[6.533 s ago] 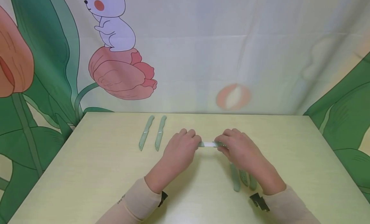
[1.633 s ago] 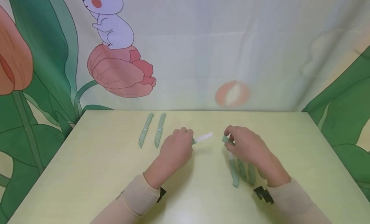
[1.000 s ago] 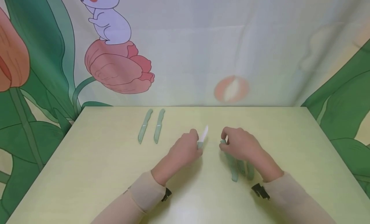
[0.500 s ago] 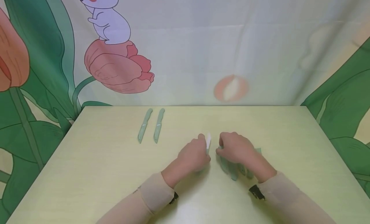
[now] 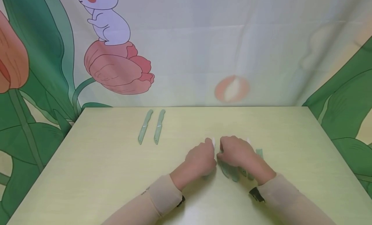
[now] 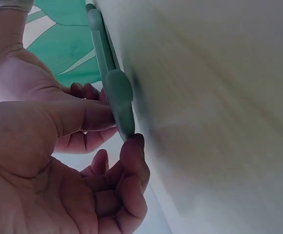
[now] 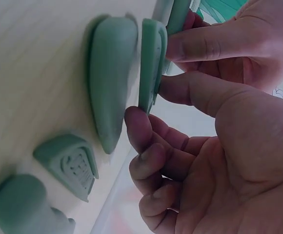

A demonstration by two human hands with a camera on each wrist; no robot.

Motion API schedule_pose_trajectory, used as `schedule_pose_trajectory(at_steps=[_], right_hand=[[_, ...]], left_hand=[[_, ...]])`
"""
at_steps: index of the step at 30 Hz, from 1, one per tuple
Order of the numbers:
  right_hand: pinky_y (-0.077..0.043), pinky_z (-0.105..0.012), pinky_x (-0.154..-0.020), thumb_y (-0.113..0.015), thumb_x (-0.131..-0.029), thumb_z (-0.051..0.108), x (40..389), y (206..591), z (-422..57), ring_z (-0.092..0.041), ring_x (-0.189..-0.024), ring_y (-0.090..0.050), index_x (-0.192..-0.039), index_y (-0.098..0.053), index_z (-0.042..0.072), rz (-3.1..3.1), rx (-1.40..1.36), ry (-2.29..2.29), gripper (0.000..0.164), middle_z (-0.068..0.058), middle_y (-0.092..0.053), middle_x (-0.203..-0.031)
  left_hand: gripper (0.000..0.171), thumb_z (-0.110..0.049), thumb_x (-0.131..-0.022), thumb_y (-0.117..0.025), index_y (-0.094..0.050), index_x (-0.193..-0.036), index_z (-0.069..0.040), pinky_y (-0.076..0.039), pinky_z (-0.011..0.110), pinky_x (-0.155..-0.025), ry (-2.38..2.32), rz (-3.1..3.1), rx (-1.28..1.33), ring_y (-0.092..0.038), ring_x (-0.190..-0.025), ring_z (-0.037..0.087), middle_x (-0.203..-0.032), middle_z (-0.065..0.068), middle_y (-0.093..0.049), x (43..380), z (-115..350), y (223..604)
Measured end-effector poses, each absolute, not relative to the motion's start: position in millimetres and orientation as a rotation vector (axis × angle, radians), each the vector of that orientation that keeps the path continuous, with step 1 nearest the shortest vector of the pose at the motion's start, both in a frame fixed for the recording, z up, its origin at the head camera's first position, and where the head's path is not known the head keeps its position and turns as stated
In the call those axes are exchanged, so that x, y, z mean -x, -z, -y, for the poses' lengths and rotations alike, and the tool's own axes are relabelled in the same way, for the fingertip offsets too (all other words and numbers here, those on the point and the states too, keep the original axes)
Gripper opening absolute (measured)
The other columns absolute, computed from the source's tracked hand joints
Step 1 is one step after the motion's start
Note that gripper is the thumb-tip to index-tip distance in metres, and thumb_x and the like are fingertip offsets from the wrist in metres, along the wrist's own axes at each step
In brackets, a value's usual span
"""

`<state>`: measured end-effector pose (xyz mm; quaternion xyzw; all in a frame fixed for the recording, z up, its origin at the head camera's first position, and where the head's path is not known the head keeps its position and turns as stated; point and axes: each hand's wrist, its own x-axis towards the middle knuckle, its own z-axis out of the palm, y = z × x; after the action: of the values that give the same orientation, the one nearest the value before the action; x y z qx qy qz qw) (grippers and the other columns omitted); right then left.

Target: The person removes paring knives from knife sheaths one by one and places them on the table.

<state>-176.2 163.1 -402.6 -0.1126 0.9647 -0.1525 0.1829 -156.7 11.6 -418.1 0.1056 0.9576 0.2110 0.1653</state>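
My left hand point(image 5: 200, 158) pinches the green handle of a small paring knife point(image 6: 118, 90), low over the table; its pale blade point(image 5: 213, 143) points away from me. Close beside it, my right hand point(image 5: 236, 150) pinches a green blade cover point(image 7: 152, 61) between thumb and forefinger. Under and beside the right hand lie another green knife handle point(image 7: 113, 78), a second cover point(image 7: 75, 163) and a further handle point(image 7: 22, 204), partly hidden by the hand in the head view. Knife and cover are apart.
Two green knives in their covers, one left point(image 5: 145, 127) and one right point(image 5: 159, 127), lie side by side at the back left of the pale table point(image 5: 101, 179). One more green piece point(image 5: 259, 152) lies right of the right wrist. A printed curtain point(image 5: 186, 50) hangs behind.
Earlier, both hands held the knife and cover together; the knife came out of the cover. Since then the left hand has moved right and nearer, turning the blade away; both hands are lower.
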Motion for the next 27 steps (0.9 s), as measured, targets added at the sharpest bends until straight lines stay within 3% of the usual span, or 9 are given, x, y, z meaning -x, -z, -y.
schedule_pose_trajectory(at_steps=[10,27], right_hand=[[-0.052,-0.040,-0.063,-0.075,-0.095,0.029,173,406,-160,-0.021,-0.071,-0.062,-0.091,-0.063,0.009,-2.739,0.340,0.386,0.024,-0.002,-0.064,-0.081],[-0.047,-0.037,-0.056,-0.074,-0.096,0.027,173,410,-160,-0.020,-0.064,-0.056,-0.083,-0.060,0.012,-2.786,0.389,0.334,0.024,-0.002,-0.060,-0.072]], left_hand=[[0.022,-0.016,-0.104,-0.064,-0.049,-0.109,-0.001,-0.046,0.032,-0.042,-0.635,-2.730,-0.301,-0.056,-0.054,0.021,-0.075,0.010,-0.056,154,-22,420],[0.020,-0.018,-0.106,-0.062,-0.049,-0.107,-0.002,-0.042,0.034,-0.045,-0.685,-2.703,-0.271,-0.050,-0.058,0.021,-0.079,0.009,-0.054,153,-25,419]])
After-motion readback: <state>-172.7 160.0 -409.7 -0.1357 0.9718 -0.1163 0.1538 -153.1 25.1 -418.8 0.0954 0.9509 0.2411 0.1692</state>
